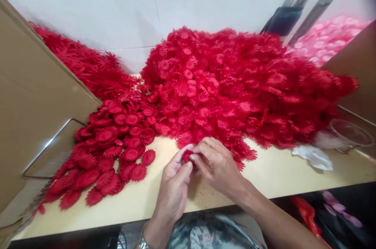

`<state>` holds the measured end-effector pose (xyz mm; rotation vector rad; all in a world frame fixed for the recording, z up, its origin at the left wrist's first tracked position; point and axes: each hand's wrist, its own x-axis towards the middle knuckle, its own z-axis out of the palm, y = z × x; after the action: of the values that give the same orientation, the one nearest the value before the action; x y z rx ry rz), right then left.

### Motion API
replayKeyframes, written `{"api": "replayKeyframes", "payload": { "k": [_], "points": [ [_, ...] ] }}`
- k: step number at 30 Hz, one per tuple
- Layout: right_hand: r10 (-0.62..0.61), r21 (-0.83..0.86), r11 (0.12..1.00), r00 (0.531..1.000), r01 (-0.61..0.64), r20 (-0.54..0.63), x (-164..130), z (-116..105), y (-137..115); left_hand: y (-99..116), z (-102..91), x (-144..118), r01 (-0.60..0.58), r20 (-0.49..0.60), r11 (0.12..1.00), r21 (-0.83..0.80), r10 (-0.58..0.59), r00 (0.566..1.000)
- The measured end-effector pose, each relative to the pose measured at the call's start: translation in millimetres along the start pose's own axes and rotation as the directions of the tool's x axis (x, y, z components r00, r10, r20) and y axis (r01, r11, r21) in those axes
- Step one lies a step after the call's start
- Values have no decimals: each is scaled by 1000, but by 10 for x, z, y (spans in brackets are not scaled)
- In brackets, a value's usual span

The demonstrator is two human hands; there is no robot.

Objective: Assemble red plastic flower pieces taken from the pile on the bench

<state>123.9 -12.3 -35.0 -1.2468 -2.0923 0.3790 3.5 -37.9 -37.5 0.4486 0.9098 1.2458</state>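
Note:
My left hand (174,186) and my right hand (216,163) meet over the front of a pale wooden table (273,170), both pinching one small red plastic flower piece (188,156) between their fingertips. Just behind them rises a big heap of red plastic flower pieces (235,84). A lower pile of stacked red flower pieces (111,147) lies to the left of my hands, spreading toward the table's front left edge.
A cardboard wall (32,100) stands at the left, with more red pieces (85,61) behind it. Another cardboard panel (358,65) and pink pieces (329,37) sit at the far right. A clear bowl (351,133) and a crumpled white bag (314,157) rest at the right.

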Motion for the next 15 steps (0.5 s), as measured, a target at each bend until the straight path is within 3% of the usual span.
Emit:
{"api": "replayKeyframes", "payload": {
  "k": [5,10,15],
  "points": [
    [-11,-104,995,999,5,-53,-114,8,21,-50,40,12,6,-12,1000,2,-6,1000],
    [-44,100,994,999,47,-29,-153,-84,52,-46,4,-17,49,36,999,10,-49,998],
    [48,320,944,992,-82,114,-155,-143,70,-44,-34,-64,49,108,991,129,-63,992]
  ]
}}
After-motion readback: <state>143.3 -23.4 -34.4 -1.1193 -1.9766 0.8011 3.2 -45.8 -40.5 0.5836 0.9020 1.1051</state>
